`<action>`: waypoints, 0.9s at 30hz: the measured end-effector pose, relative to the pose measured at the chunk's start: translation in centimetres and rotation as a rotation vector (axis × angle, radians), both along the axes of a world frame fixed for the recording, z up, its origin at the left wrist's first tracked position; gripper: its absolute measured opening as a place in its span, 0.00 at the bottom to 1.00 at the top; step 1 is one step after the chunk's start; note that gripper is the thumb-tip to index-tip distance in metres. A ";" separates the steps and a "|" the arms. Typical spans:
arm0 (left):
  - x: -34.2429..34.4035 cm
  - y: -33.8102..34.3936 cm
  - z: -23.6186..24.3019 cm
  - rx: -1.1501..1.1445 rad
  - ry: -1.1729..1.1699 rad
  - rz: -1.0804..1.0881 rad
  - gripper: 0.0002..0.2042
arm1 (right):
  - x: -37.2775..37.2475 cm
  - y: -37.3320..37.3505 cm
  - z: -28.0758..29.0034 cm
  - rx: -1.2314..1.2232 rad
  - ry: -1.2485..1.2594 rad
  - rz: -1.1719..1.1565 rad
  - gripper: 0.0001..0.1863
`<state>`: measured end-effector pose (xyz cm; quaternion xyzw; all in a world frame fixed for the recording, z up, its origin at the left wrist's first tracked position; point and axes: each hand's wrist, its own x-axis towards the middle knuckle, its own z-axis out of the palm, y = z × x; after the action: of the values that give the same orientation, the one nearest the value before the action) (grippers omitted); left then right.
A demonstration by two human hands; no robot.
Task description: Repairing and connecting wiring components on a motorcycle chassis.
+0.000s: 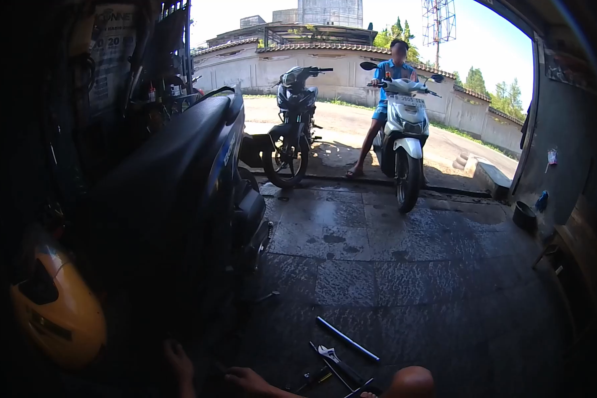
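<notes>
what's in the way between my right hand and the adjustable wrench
A thin rod lies along the left side of the adjustable wrench, toward your right hand; lower in the picture, a dark tool with a yellow part also lies between.

Hands (pixel 247 381) & R forearm (pixel 273 391) are bare, ditto 1 rounded knee (pixel 411 383).

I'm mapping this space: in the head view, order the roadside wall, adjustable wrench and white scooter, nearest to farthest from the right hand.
1. Adjustable wrench, right of the right hand.
2. White scooter, ahead and rightward.
3. Roadside wall, beyond the white scooter.
</notes>
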<state>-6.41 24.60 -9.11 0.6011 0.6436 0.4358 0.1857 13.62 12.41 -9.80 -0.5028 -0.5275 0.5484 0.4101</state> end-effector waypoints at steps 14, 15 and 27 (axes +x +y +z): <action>2.3 -2.2 4.3 0.020 0.061 0.024 0.12 | 0.8 -0.3 1.5 -0.157 0.120 0.024 0.24; 2.3 -2.2 4.3 0.015 0.076 0.027 0.13 | 0.8 -0.3 1.4 -0.158 0.128 0.020 0.24; 1.3 -0.4 1.2 0.103 0.118 0.059 0.13 | 1.8 -0.1 1.8 -0.199 0.191 0.076 0.24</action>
<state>-5.13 24.22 -7.92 0.6155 0.6475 0.4373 0.1034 15.39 12.35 -8.04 -0.4662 -0.4476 0.6584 0.3856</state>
